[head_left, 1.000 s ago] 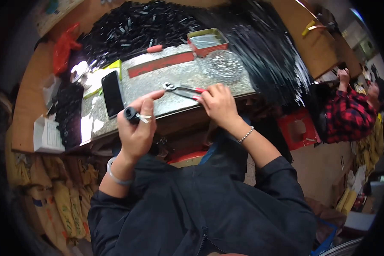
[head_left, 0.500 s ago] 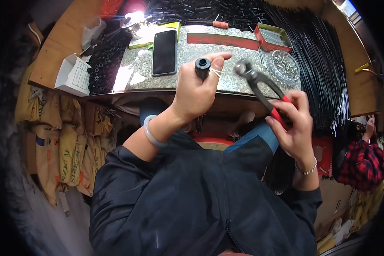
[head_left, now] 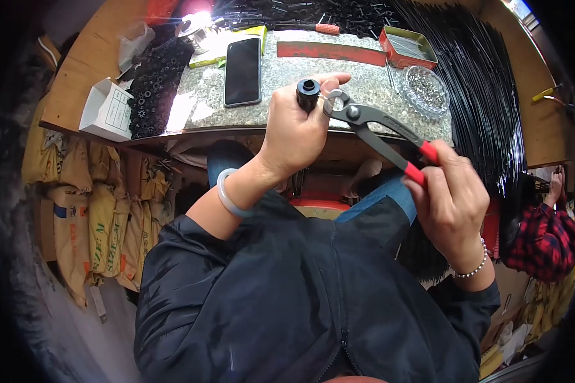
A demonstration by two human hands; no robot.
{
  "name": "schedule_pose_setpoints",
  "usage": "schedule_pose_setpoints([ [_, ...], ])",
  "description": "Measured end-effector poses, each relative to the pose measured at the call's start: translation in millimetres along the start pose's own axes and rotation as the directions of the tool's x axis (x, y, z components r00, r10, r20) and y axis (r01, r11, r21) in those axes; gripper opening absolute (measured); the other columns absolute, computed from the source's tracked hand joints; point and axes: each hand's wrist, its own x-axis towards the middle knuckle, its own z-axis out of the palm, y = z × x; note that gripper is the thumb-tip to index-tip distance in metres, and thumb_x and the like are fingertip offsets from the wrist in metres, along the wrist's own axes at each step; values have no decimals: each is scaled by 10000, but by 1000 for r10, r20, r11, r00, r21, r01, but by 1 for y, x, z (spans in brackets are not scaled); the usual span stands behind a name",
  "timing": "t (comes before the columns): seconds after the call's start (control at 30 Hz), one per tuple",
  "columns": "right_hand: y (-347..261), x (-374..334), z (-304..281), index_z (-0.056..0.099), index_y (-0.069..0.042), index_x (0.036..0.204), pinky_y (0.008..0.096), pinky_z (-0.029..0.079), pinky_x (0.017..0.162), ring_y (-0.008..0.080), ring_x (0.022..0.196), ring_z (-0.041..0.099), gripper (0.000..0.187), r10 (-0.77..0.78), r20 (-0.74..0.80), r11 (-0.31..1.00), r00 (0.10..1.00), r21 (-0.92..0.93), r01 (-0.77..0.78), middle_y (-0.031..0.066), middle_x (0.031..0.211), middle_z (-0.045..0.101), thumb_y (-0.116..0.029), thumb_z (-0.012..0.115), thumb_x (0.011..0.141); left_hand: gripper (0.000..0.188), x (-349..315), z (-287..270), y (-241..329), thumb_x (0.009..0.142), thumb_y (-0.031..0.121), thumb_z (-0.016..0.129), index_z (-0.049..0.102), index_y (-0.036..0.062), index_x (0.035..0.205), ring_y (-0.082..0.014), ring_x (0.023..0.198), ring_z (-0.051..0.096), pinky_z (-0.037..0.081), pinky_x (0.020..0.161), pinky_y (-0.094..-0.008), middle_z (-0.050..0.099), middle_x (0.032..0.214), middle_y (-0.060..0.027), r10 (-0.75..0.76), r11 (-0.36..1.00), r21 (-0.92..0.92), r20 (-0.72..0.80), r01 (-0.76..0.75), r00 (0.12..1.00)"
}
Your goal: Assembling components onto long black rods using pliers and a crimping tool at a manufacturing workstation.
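Observation:
My left hand (head_left: 297,131) holds a small black cylindrical part (head_left: 308,94) upright between thumb and fingers, above the near edge of the stone-topped bench (head_left: 364,83). My right hand (head_left: 450,201) grips the red handles of a pair of pincers (head_left: 377,131). The pincers' steel jaws sit right beside the black part, at my left fingertips, around a small metal ring. Both hands are raised close to the camera.
On the bench lie a black phone (head_left: 243,70), a red tin tray (head_left: 407,46), a glass dish of small metal bits (head_left: 426,89) and a pile of black parts (head_left: 153,89). A white box (head_left: 107,110) sits left. Long black rods (head_left: 485,83) fan right. A person in red plaid (head_left: 546,230) sits right.
My head has turned, shifting the bench in view. The pincers have come from the bench up to the black part in my left hand, and both hands now meet.

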Motion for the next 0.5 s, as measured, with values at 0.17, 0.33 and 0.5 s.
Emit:
schedule_pose_setpoints([
  [0.17, 3, -18, 10, 454, 58, 908, 243, 430, 374, 176, 420, 572, 313, -334, 735, -513, 589, 383, -768, 95, 525, 546, -29, 685, 716, 326, -5, 1, 12, 952, 238, 467, 623, -21, 1075, 17, 510, 286, 197, 441, -190, 347, 528, 116, 58, 998, -11, 103, -57, 993],
  [0.33, -12, -23, 19, 316, -52, 1264, 259, 446, 591, 117, 662, 529, 610, 35, 627, 313, 778, 733, -604, 75, 783, 506, 26, 622, 742, 332, -8, 1, 12, 952, 242, 468, 613, -22, 1091, 20, 510, 291, 206, 457, -180, 344, 533, 118, 34, 999, 9, 110, -35, 993],
  [0.5, -1, -29, 14, 423, 34, 1199, 260, 465, 548, 157, 594, 582, 442, 4, 490, 315, 872, 827, -466, 108, 713, 581, 43, 544, 774, 327, -10, 2, 13, 951, 236, 470, 611, -21, 1094, 19, 510, 297, 209, 458, -183, 354, 539, 116, 19, 1000, 6, 131, -20, 991],
])
